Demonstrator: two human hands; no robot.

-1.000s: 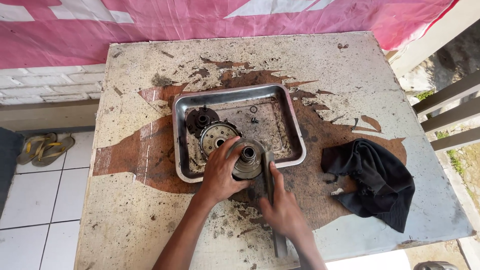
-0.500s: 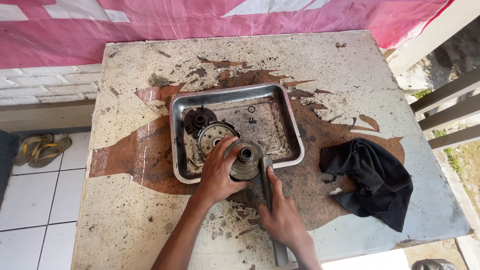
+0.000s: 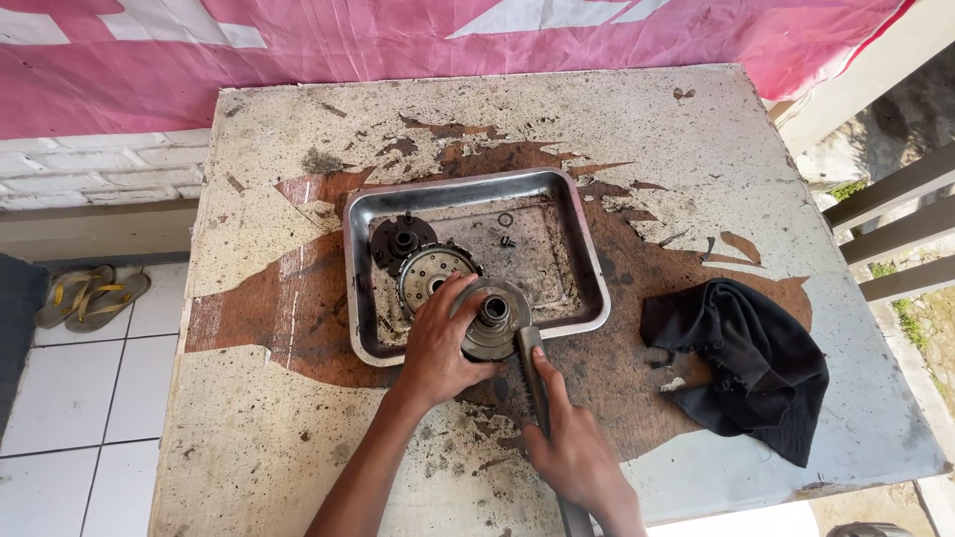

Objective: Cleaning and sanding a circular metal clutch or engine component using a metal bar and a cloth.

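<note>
1. The tray (image 3: 587, 249), a shiny steel pan, sits near the middle of a worn table (image 3: 298, 438) whose pale top layer has peeled off in brown patches.
2. The drum (image 3: 494, 318), a round grey metal part with a hollow hub, rests at the tray's near rim, overlapping the edge.
3. The left hand (image 3: 438, 348) is closed around the drum from the left; the thumb and fingers curl over its rim and press it down at the tray's near edge.
4. The right hand (image 3: 577, 452) lies just outside the tray's near rim, wrapped around the handle of a long dark tool (image 3: 534, 373), with the forefinger stretched along the shaft.
5. The tool's head meets the drum at its near right side, at the tray's rim. How it engages the drum cannot be told.
6. Inside the tray, just beyond the left hand, lies a toothed disc (image 3: 430, 270), touching or nearly touching the fingers.
7. Farther in, toward the tray's far left corner, sits a darker round hub (image 3: 401, 239).
8. A small ring (image 3: 505, 219) and a small nut (image 3: 507, 241) lie loose near the tray's middle, apart from the larger parts.
9. A crumpled black rag (image 3: 741, 358) lies on the table right of the tray, well clear of it.
10. Left of the tray, off the table, a pair of sandals (image 3: 90, 296) rests on the white tiled floor.
</note>
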